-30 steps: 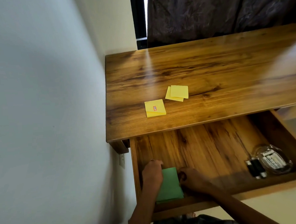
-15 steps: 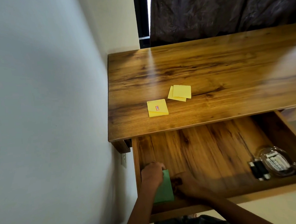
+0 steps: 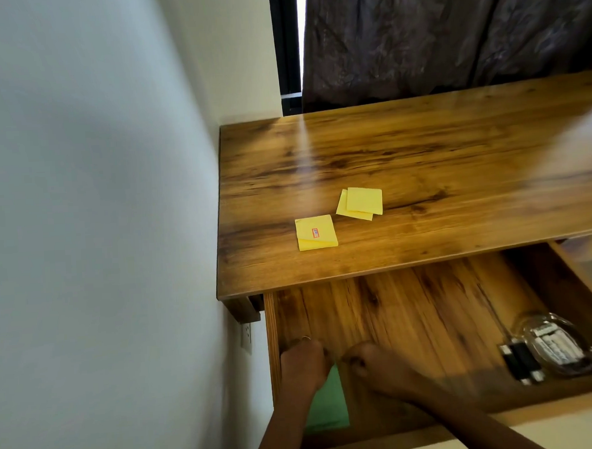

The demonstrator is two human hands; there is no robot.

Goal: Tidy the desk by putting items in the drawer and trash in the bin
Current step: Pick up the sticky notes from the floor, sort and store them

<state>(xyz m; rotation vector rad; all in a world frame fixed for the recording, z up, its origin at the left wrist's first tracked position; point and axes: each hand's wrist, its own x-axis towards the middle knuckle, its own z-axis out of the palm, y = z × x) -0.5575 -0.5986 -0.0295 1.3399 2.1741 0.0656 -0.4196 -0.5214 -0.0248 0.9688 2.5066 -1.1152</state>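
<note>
While both hands (image 3: 303, 364) (image 3: 377, 367) have slid nearer, curled fingers still grip the green pad (image 3: 326, 404).

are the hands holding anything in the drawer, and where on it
The left hand grips the far left corner of the flat green paper pad in the wooden drawer. The right hand's contact cannot be told.

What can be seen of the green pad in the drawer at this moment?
The green pad is a flat, rectangular, plain green paper item lying on the wooden floor of the open drawer, in its front-left corner. Only its near part shows; the left hand covers its far-left edge and seems to rest on it. The right hand sits by its far-right corner; contact there is unclear. No markings are visible.
</note>
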